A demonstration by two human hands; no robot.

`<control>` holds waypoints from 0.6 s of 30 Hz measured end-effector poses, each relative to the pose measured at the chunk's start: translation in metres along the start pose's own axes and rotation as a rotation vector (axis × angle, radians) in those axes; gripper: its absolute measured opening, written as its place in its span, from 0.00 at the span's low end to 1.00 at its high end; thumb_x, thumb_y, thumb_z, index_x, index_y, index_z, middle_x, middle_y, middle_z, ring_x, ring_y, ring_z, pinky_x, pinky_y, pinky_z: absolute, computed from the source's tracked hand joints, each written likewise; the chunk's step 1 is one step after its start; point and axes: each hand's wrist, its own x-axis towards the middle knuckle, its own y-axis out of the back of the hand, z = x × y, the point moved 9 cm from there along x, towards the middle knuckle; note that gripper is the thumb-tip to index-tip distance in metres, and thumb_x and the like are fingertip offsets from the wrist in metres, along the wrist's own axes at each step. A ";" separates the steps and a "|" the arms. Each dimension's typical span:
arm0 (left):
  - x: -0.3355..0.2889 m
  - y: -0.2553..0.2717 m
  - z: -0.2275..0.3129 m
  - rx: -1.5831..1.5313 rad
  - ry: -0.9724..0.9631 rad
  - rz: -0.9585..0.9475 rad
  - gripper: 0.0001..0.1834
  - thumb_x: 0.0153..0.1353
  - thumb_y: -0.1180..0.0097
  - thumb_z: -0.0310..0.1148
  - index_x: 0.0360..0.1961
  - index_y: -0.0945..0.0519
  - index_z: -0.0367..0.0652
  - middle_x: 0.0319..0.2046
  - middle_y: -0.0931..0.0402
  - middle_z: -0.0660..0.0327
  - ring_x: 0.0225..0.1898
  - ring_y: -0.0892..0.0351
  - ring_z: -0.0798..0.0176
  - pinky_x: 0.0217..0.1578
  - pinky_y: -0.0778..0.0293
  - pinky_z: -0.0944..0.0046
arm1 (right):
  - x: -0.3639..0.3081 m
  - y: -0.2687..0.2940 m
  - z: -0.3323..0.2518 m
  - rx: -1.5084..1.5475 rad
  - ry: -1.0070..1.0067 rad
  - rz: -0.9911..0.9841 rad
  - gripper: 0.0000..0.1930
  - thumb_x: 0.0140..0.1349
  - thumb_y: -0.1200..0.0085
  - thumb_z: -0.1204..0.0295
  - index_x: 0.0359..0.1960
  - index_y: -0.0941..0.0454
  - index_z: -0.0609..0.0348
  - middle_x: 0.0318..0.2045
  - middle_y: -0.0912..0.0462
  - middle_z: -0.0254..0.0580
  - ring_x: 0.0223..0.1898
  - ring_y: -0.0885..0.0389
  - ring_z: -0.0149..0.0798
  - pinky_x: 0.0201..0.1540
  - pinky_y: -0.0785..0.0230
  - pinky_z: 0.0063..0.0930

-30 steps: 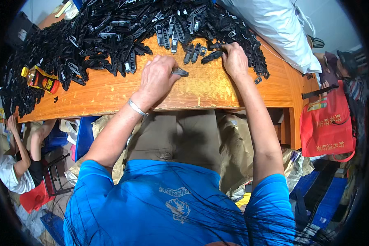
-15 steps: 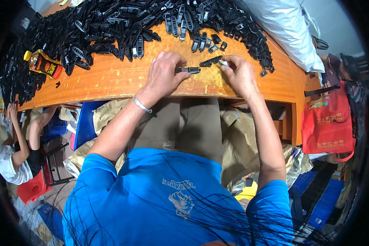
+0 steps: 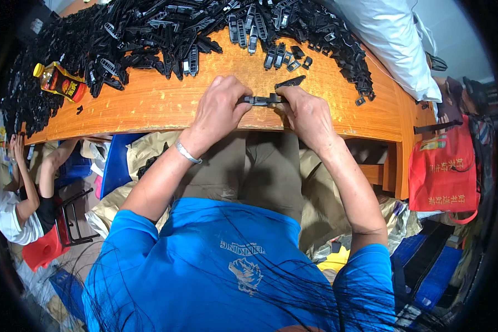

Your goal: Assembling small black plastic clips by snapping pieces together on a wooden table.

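Close to the table's front edge, my left hand (image 3: 218,108) pinches one end of a narrow black plastic part (image 3: 257,101). My right hand (image 3: 311,113) is closed at the other end of it, fingertips pressed on a small dark block (image 3: 275,99) that meets the part. The fingers hide much of both pieces. Just beyond my right fingers a loose black plastic piece (image 3: 291,82) shows, partly covered by the hand. Farther back stand several short black pieces (image 3: 275,56) with grey faces, in front of a large heap of similar black parts (image 3: 160,41).
A yellow-capped bottle (image 3: 62,82) lies at the left of the wooden table (image 3: 166,105). White sacking (image 3: 387,44) leans over the right rear edge, and a red bag (image 3: 444,177) hangs at the right. Another person (image 3: 25,213) sits at the far left, hands at the table.
My right hand has moved left and nearer, bringing its fingertips to the part in my left hand. The two hands were farther apart. The small light-coloured bit at my right fingertips no longer shows.
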 end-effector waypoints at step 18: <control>-0.006 0.016 -0.018 0.019 0.028 0.084 0.09 0.54 0.27 0.23 0.35 0.15 0.36 0.35 0.21 0.51 0.42 0.21 0.43 0.44 0.25 0.50 | 0.034 -0.044 -0.022 0.116 0.153 0.077 0.10 0.59 0.29 0.70 0.41 0.11 0.54 0.36 0.17 0.43 0.36 0.14 0.53 0.38 0.21 0.43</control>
